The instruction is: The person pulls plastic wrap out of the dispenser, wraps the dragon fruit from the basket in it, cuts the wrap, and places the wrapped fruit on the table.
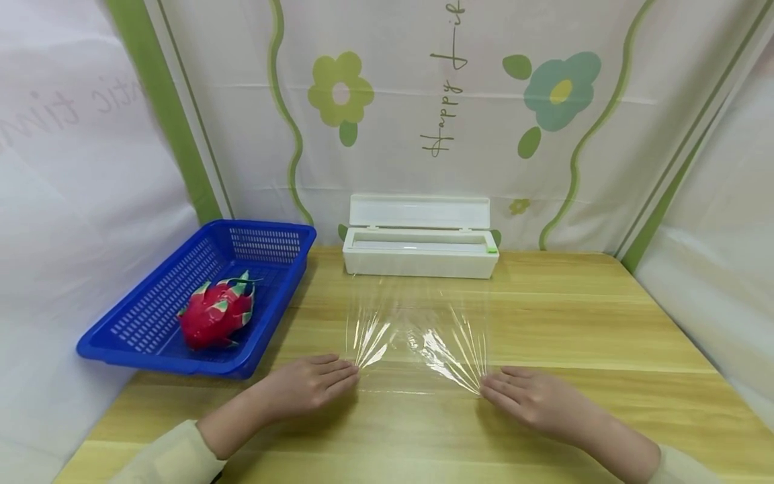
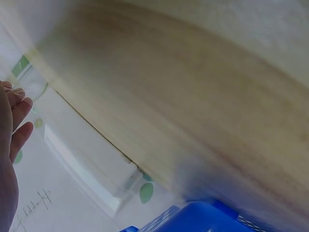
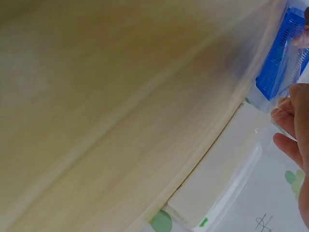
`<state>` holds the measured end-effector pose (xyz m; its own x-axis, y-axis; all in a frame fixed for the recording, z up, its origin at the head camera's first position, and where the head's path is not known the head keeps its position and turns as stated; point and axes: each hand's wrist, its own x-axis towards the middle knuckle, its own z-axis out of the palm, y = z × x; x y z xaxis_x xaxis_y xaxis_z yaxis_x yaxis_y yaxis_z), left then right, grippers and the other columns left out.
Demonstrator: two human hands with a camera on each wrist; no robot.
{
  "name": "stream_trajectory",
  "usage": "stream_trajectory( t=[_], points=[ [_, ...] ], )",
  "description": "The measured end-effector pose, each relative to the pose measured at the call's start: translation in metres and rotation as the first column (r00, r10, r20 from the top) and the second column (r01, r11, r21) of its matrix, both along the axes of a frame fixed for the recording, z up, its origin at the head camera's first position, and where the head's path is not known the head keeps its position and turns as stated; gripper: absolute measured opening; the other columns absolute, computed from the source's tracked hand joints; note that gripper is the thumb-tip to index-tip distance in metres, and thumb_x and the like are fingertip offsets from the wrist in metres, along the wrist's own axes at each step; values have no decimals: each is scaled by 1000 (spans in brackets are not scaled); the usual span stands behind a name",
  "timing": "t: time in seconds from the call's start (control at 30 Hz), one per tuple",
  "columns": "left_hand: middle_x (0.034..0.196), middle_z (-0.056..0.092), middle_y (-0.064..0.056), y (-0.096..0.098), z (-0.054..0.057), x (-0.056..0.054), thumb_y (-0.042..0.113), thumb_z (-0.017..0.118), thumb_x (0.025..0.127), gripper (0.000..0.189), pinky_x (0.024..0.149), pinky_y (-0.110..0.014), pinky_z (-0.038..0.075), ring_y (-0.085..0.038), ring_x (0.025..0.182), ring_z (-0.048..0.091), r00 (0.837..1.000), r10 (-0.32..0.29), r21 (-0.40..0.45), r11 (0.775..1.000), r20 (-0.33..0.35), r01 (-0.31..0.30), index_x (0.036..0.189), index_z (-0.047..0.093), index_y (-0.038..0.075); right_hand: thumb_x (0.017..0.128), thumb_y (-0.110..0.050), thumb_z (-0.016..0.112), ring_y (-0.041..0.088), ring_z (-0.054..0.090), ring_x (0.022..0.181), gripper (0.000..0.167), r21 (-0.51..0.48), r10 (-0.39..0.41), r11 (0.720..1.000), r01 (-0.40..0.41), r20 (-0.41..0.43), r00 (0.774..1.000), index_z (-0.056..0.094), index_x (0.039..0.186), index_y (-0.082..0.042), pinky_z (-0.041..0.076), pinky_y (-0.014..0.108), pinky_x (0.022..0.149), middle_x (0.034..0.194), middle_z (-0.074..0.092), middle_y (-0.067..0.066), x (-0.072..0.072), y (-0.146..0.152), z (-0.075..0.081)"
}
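Cling film [image 1: 417, 346]: stretching between both hands and the dispenser beyond them, creasing toward its near corners.
Left hand [image 1: 308, 386]: pinching one corner, fingers bunching together.
Right hand [image 1: 541, 400]: pinching the opposite corner likewise.
Drawing-out: apparently forming the step in hand; the next move is seemingly calling for level, even tension.
Film dispenser [image 1: 421, 263]: sitting ahead of both hands on the bench [image 1: 580, 323], lid [image 1: 420, 211] standing open.
Dragon fruit [image 1: 213, 319]: lying in the blue basket [image 1: 151, 365], beyond and left of the left hand.
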<state>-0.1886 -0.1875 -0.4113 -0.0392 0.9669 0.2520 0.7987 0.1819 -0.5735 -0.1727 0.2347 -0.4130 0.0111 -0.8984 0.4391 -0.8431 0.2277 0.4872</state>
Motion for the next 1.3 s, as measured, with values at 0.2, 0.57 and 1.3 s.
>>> stream_trajectory(
  t=[0.2,0.57,1.3],
  points=[
    [115,69,-7,1,-2,0,-2,5,104,63,92,-32,50,-16,106,65,999,34,-45,998,8,-34,116,67,6,104,4,16,20,68,96,52,64,-15,998,16,-11,1000,68,107,0,55,36,80,106,71,12,-1,0,-2],
    [114,69,-6,4,-8,0,8,37,99,34,90,-32,51,-15,105,65,992,69,-67,996,108,-62,116,67,6,103,5,7,18,68,94,62,165,-64,984,64,-2,998,68,106,-3,55,34,80,105,71,10,-1,-3,-3],
    [103,72,-2,8,-13,-3,25,67,92,35,80,-33,55,-13,91,69,961,115,-32,993,251,-111,119,62,4,97,-1,35,13,68,79,34,97,-63,994,46,183,981,68,105,-3,55,24,73,92,71,3,-7,-3,-16]
  ],
)
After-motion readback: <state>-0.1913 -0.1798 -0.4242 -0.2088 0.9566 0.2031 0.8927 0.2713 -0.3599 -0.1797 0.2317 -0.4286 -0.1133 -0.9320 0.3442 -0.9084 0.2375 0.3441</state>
